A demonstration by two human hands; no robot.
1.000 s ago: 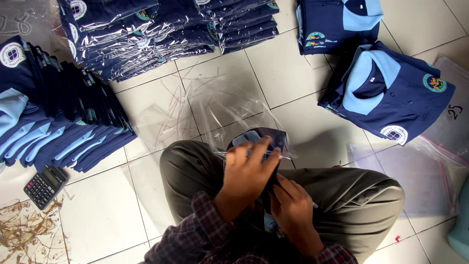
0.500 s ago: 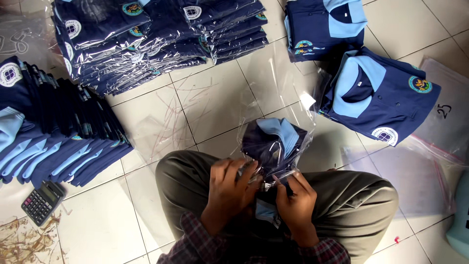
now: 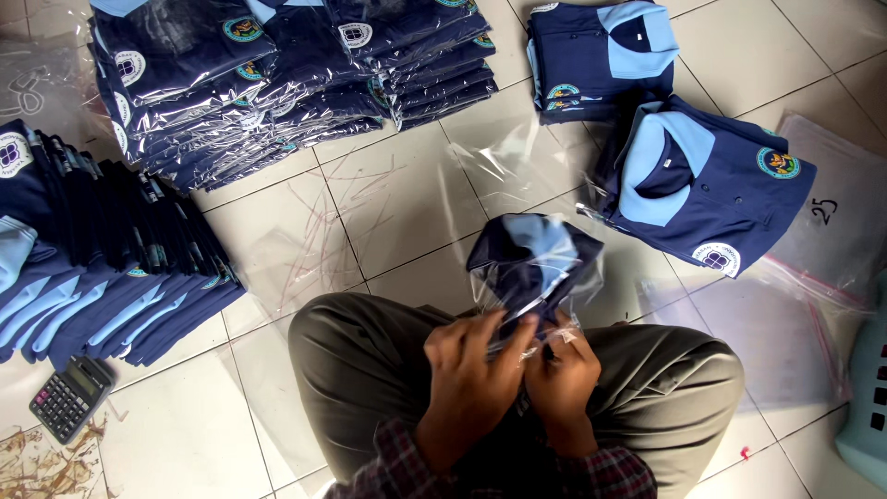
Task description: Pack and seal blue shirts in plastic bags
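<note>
Head view: at nine o'clock a fanned stack of unbagged shirts (image 3: 83,268) lies on the floor (image 3: 388,203), with bagged shirts (image 3: 268,74) piled at eleven. At centre, the left hand (image 3: 471,370) and right hand (image 3: 565,374) both pinch the open end of a clear plastic bag (image 3: 545,286) holding a folded navy shirt (image 3: 531,259); its long axis points toward one o'clock, above the lap. Two unbagged shirts (image 3: 711,176) lie at two o'clock.

Seated cross-legged, forearms in plaid sleeves drawn in over the lap. Left hand (image 3: 473,360) and right hand (image 3: 565,370) side by side, touching, knuckles up. Fingers of both curled and pinched shut just above the knees.
</note>
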